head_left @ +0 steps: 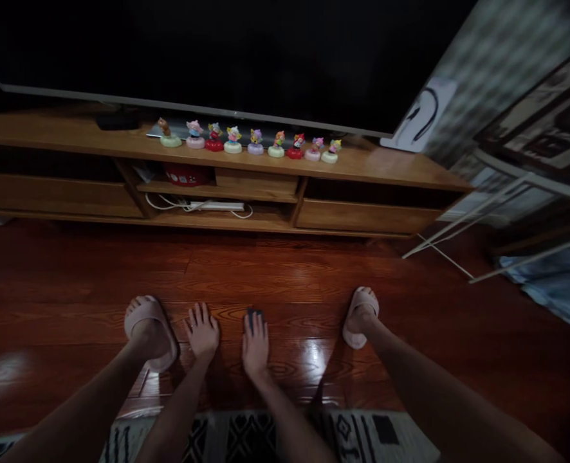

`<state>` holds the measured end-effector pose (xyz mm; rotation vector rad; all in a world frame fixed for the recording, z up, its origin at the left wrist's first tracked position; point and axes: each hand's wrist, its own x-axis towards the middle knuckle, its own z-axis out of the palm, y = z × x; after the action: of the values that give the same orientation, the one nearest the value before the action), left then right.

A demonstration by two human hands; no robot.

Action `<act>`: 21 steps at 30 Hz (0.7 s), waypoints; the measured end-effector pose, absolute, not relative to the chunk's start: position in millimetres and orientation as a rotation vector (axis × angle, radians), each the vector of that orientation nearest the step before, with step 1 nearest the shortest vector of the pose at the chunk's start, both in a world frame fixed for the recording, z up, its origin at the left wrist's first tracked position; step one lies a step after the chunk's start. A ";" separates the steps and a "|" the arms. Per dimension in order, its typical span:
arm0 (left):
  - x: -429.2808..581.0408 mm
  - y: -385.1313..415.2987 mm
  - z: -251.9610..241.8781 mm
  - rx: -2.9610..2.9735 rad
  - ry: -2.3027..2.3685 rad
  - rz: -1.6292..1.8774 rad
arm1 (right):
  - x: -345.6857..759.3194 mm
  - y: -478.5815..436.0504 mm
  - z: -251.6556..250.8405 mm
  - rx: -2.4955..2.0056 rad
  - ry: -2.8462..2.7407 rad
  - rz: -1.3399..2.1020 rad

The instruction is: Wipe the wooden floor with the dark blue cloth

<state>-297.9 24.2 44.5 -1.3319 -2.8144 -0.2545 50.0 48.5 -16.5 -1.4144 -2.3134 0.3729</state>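
Note:
Both my hands reach down to the dark red wooden floor (285, 270) between my feet. My left hand (202, 332) lies flat on the boards with its fingers spread, holding nothing. My right hand (255, 344) rests palm down, and its fingertips lie on a small dark object (255, 315) on the floor; I cannot make out what the object is. My feet are in pale slippers, one (150, 329) left of my hands and one (359, 316) to the right.
A low wooden TV cabinet (246, 164) stands ahead with a row of several small toy figures (249, 143) under a large dark screen (217, 51). White cables (202, 206) lie on its lower shelf. A patterned rug (266, 437) is beneath me. A metal frame (463, 244) and blue cloth (550, 283) sit at right.

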 end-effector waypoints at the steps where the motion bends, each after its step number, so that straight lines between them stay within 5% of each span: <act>1: -295.1 24.8 48.1 -1.355 -2.818 -0.273 | 38.6 27.4 -18.4 -1.327 -2.397 0.407; 7: -279.2 24.5 73.5 -1.364 -2.870 -0.327 | 83.0 49.6 15.5 -0.707 -2.804 0.495; 15: -271.0 33.1 103.2 -1.373 -2.890 -0.437 | 242.3 158.7 24.1 -1.652 -2.318 0.088; 21: -265.7 26.7 118.1 -1.450 -2.931 -0.483 | 183.6 112.3 16.3 -2.082 -2.016 0.049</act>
<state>-265.7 26.7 118.1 -1.4502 -2.9313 -0.4827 183.6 112.3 16.3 -2.0823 -2.0164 0.0490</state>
